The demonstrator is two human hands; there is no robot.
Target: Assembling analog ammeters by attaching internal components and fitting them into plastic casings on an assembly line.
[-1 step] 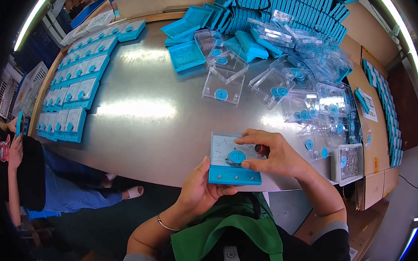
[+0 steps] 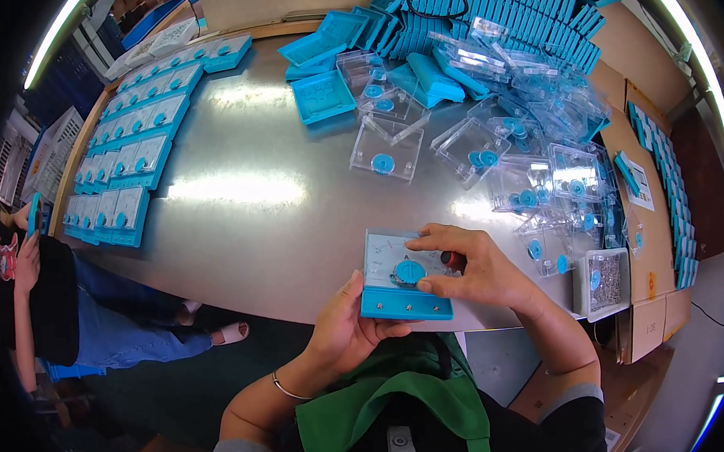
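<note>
The head view is showing a metal table (image 2: 251, 142) filling most of the middle. A co-worker (image 2: 34, 300) is standing off its left end, lifting a thin teal thing (image 2: 34, 214) in one hand. At the far right, teal trays (image 2: 506, 10) are leaning against one another in long stacked rows, and clear covers (image 2: 547, 89) with teal dials are lying heaped in front of them. Boxes (image 2: 137, 160) with teal bases and pale faces are lining the left side in several rows.

The wearer's left hand (image 2: 338, 325) is clamping a box of this kind by its lower left, thumb along the edge and fingers reaching underneath. The right hand (image 2: 487, 273) is arching over the box's right side, thumb and forefinger spread apart, and is holding a red and black handle in its palm. The held box (image 2: 384, 249) is tilting face up between the two hands, just over the table's near edge.

To the right, a white bin (image 2: 581, 288) is holding small metal pieces (image 2: 605, 291). On the held box, a round teal dial (image 2: 410, 272) is sitting just beside the right thumb; three metal bits (image 2: 409, 307) are dotting the teal ledge below it.
</note>
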